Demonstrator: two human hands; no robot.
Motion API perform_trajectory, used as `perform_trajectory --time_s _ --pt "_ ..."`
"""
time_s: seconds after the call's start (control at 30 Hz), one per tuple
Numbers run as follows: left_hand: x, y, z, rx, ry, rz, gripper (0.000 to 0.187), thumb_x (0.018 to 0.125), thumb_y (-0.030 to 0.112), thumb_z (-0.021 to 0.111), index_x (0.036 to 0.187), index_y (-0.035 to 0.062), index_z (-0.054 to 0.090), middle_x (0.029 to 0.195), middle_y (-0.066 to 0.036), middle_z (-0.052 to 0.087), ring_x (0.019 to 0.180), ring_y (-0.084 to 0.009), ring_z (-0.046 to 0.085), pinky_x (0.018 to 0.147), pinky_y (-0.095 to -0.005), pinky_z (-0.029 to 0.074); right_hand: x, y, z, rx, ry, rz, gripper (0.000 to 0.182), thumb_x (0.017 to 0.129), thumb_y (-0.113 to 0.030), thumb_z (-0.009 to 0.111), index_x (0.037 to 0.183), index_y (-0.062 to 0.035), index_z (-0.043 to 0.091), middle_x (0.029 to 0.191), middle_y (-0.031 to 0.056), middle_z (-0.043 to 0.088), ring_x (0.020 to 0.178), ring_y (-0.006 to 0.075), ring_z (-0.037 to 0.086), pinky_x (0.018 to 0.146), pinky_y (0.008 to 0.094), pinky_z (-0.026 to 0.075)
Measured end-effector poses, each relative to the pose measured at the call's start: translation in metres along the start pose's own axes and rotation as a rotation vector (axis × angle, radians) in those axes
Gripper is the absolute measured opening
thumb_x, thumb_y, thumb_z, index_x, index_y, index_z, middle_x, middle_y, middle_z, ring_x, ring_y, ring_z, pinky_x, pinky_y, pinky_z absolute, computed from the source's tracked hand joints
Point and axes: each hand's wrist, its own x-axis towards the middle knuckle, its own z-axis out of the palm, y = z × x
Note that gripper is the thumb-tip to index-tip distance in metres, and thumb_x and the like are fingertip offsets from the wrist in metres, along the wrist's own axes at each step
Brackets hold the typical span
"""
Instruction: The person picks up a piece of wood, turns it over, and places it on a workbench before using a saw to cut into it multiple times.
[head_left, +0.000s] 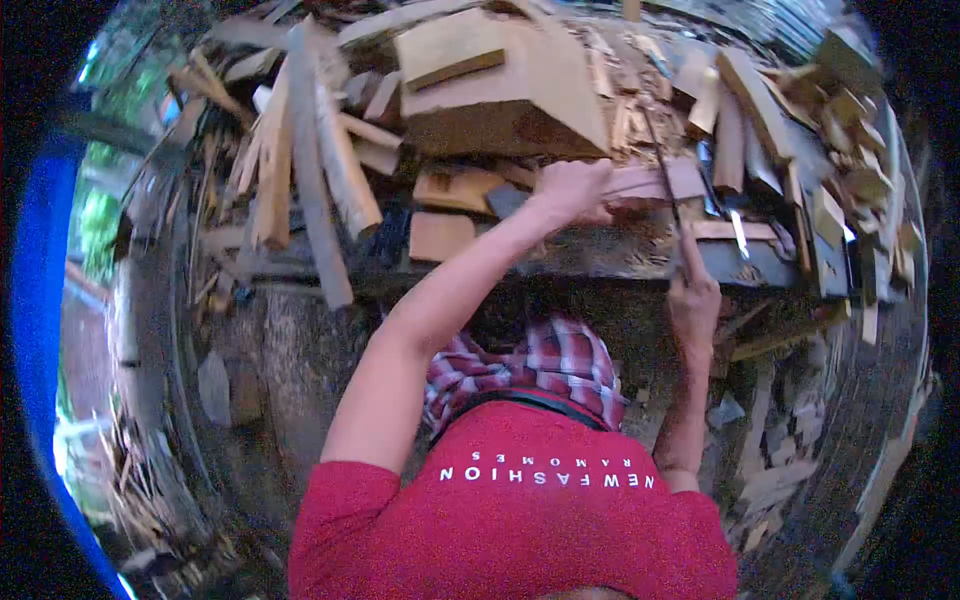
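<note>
My left hand (575, 190) is closed around the left part of a short wooden block (686, 180) at the front of the workbench. In my right hand (693, 300), to the right and nearer to me, is a long thin dark tool (660, 165). Its narrow length points away from me and crosses over the block. Whether it is a file or a saw blade I cannot make out, and its handle is hidden in my fist. Wood shavings (630, 125) lie just behind the block.
Behind my left hand sits a large wooden block (500, 110) with a smaller wood piece (455, 68) on top. Long wood strips (318, 170) lean over the bench edge at left. More offcuts (755, 105) are heaped at right. A flat wood piece (442, 237) lies near the front edge.
</note>
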Motion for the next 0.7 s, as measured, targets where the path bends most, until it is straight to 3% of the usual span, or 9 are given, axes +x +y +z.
perform_trajectory --time_s 0.03,0.17,0.23,0.27,0.37,0.43,0.5,0.53,0.7 --pt "-0.002 0.002 -0.001 -0.007 0.005 -0.038 0.065 0.062 0.049 0.079 0.107 0.0108 0.052 0.092 -0.016 0.068 0.087 -0.0369 0.066 0.072 -0.0495 0.053 -0.008 -0.004 -0.007 -0.067 -0.074 0.119 0.067 0.078 0.005 0.044 0.141 -0.0185 0.042 0.126 0.0204 0.055 0.113 0.0286 0.059 0.089 0.0334 0.047" --pt "-0.001 0.007 -0.008 -0.039 -0.018 -0.052 0.064 0.060 0.047 0.080 0.107 0.0102 0.055 0.093 -0.016 0.068 0.090 -0.0351 0.066 0.073 -0.0475 0.053 -0.024 0.018 -0.005 0.023 -0.034 0.006 0.063 0.080 0.005 0.045 0.140 -0.0141 0.043 0.129 0.0180 0.056 0.114 0.0270 0.059 0.089 0.0316 0.046" --pt "-0.001 0.008 -0.007 -0.056 -0.039 -0.094 0.066 0.059 0.046 0.082 0.107 0.0095 0.057 0.095 -0.016 0.068 0.093 -0.0336 0.066 0.075 -0.0454 0.053 -0.016 0.025 0.004 0.057 0.165 -0.286 0.062 0.081 0.004 0.049 0.139 -0.0170 0.045 0.122 0.0191 0.057 0.090 0.0363 0.065 0.072 0.0353 0.050" --pt "0.000 0.007 -0.006 -0.076 -0.044 -0.068 0.066 0.058 0.048 0.082 0.107 0.0095 0.058 0.095 -0.016 0.068 0.092 -0.0337 0.066 0.075 -0.0456 0.053 -0.013 0.020 0.001 0.085 0.053 -0.122 0.057 0.082 0.006 0.044 0.138 -0.0057 0.045 0.130 0.0142 0.057 0.114 0.0177 0.058 0.093 0.0289 0.043" --pt "0.003 0.005 0.002 -0.074 -0.039 -0.077 0.069 0.056 0.051 0.082 0.106 0.0091 0.061 0.095 -0.016 0.069 0.089 -0.0333 0.068 0.073 -0.0462 0.054 0.008 0.008 0.010 0.099 0.047 -0.109 0.057 0.083 0.006 0.043 0.139 -0.0074 0.045 0.130 0.0144 0.057 0.110 0.0170 0.058 0.092 0.0292 0.043" --pt "0.005 0.001 0.005 -0.090 -0.014 -0.065 0.065 0.057 0.048 0.081 0.106 0.0101 0.059 0.093 -0.016 0.068 0.088 -0.0344 0.067 0.073 -0.0476 0.054 0.015 0.016 0.016 0.173 0.025 -0.255 0.057 0.083 0.006 0.043 0.138 -0.0075 0.045 0.130 0.0140 0.057 0.113 0.0183 0.057 0.094 0.0292 0.041" --pt "0.009 0.000 0.011 -0.106 0.009 -0.031 0.062 0.059 0.044 0.081 0.106 0.0111 0.057 0.091 -0.016 0.068 0.087 -0.0354 0.067 0.072 -0.0489 0.054 0.009 0.015 0.010 -0.034 -0.078 0.033 0.059 0.082 0.005 0.045 0.139 -0.0083 0.045 0.133 0.0136 0.055 0.119 0.0202 0.054 0.098 0.0295 0.039" --pt "0.013 0.001 0.015 -0.087 0.045 -0.022 0.062 0.059 0.044 0.081 0.105 0.0103 0.057 0.090 -0.016 0.068 0.086 -0.0363 0.067 0.071 -0.0495 0.054 0.000 0.023 0.015 0.072 0.046 -0.143 0.059 0.082 0.005 0.045 0.139 -0.0089 0.045 0.134 0.0139 0.054 0.122 0.0197 0.052 0.100 0.0297 0.038" --pt "0.011 -0.007 0.020 -0.110 0.098 0.065 0.062 0.059 0.046 0.081 0.101 0.0083 0.057 0.082 -0.016 0.067 0.078 -0.0374 0.068 0.064 -0.0487 0.053 -0.030 0.029 0.002 0.115 0.068 -0.228 0.058 0.083 0.003 0.045 0.140 -0.0095 0.044 0.133 0.0144 0.054 0.122 0.0215 0.052 0.101 0.0317 0.038"
